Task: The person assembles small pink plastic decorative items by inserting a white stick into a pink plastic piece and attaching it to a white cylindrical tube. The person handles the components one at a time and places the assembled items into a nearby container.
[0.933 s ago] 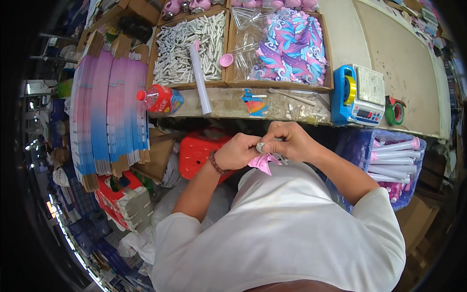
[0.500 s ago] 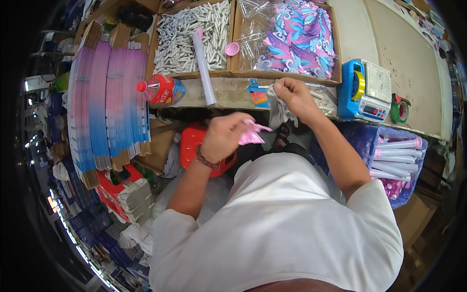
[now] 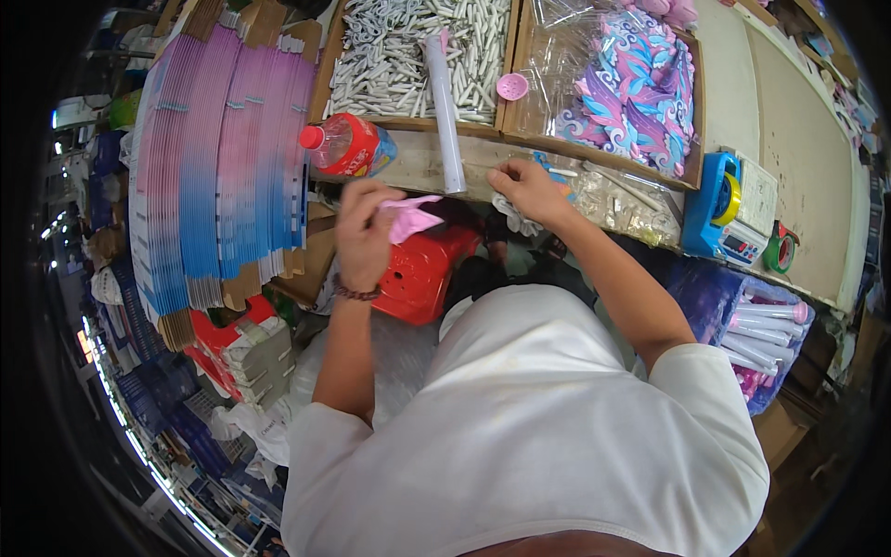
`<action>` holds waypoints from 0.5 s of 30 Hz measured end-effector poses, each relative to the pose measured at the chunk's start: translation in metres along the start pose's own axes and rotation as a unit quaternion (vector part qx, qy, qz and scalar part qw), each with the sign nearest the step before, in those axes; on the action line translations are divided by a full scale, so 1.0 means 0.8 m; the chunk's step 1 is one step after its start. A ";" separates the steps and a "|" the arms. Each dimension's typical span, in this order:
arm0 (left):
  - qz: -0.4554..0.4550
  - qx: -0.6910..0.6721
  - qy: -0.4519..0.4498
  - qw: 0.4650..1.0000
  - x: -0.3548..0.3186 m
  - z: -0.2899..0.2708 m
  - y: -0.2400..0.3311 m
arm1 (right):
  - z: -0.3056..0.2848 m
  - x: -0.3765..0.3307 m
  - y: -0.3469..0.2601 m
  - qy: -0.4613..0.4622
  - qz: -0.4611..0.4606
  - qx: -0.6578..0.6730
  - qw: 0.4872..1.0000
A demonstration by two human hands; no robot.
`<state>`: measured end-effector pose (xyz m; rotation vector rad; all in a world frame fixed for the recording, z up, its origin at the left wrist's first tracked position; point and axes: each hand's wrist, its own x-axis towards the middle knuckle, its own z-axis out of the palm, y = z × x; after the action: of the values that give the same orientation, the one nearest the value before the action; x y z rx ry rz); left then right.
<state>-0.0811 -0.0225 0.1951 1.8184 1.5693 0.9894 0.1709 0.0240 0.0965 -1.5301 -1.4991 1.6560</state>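
My left hand (image 3: 364, 232), bent at the fingers, grips a shiny pink pointed piece (image 3: 412, 220), its tips sticking out to the right; I cannot make out its exact kind. At the table's front edge, my right hand (image 3: 531, 190) is closed on a crumpled grey cloth (image 3: 516, 217) that hangs below its fingers. Between the hands, a long pale tube (image 3: 444, 121) with a pink end leans from a box of white sticks over the table edge. A round pink cap (image 3: 511, 87) with small holes rests on the divider between two boxes.
A red-labelled bottle (image 3: 351, 148) lies near stacked pink-and-blue cartons (image 3: 223, 167). Behind are a box of white sticks (image 3: 408, 84) and one of purple-blue cutouts (image 3: 640, 93). A scale (image 3: 747, 200) and tape roll (image 3: 781, 249) sit right, above a blue-lined bin of tubes (image 3: 761, 334). Red stool (image 3: 418, 278) below.
My left hand has moved left and up with the pink piece, uncovering more of the red stool. The right hand has shifted slightly left and down with the grey cloth. The view has shifted.
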 end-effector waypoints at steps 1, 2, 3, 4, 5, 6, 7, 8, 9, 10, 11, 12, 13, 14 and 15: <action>0.024 -0.004 0.045 0.999 0.000 -0.015 -0.020 | 0.008 0.015 0.010 0.023 -0.021 0.010 0.999; 0.050 0.028 0.077 0.995 0.003 -0.033 -0.029 | 0.012 0.023 0.004 0.017 0.015 -0.007 1.000; 0.006 0.007 0.079 0.997 0.006 -0.051 -0.041 | 0.021 0.030 0.000 0.017 0.023 -0.015 0.999; -0.008 0.016 0.077 0.997 0.005 -0.069 -0.063 | 0.029 0.035 -0.003 0.021 0.033 -0.027 0.999; -0.022 0.020 0.074 0.997 0.007 -0.079 -0.078 | 0.032 0.039 -0.006 0.029 0.046 -0.042 0.998; -0.041 -0.013 0.060 0.997 0.010 -0.083 -0.090 | 0.035 0.040 -0.011 0.026 0.055 -0.048 0.997; -0.063 -0.047 0.041 0.996 0.014 -0.085 -0.097 | 0.041 0.040 -0.013 0.030 0.065 -0.034 0.997; -0.038 -0.023 0.024 0.999 0.019 -0.089 -0.114 | 0.047 0.041 -0.016 0.036 0.073 -0.017 0.997; -0.039 -0.040 0.011 0.998 0.021 -0.088 -0.127 | 0.051 0.042 -0.017 0.042 0.082 0.001 0.996; -0.040 -0.059 -0.003 0.997 0.027 -0.084 -0.135 | 0.057 0.046 -0.014 0.057 0.085 -0.008 0.995; -0.025 -0.057 -0.012 0.998 0.039 -0.082 -0.136 | 0.062 0.053 -0.013 0.070 0.083 -0.016 0.994; -0.014 -0.049 -0.015 0.999 0.048 -0.080 -0.136 | 0.060 0.055 -0.010 0.083 0.082 -0.024 0.993; -0.006 -0.040 -0.012 0.999 0.051 -0.078 -0.142 | 0.054 0.051 -0.012 0.095 0.074 -0.042 0.992; 0.000 -0.029 -0.009 1.000 0.053 -0.078 -0.147 | 0.045 0.040 -0.019 0.105 0.066 -0.059 0.991; 0.005 -0.034 -0.015 0.999 0.054 -0.076 -0.152 | 0.034 0.027 -0.020 0.114 0.058 -0.076 0.989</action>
<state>-0.1995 0.0377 0.1428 1.7896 1.4917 1.0024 0.1344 0.0365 0.0958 -1.8519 -1.4649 1.3972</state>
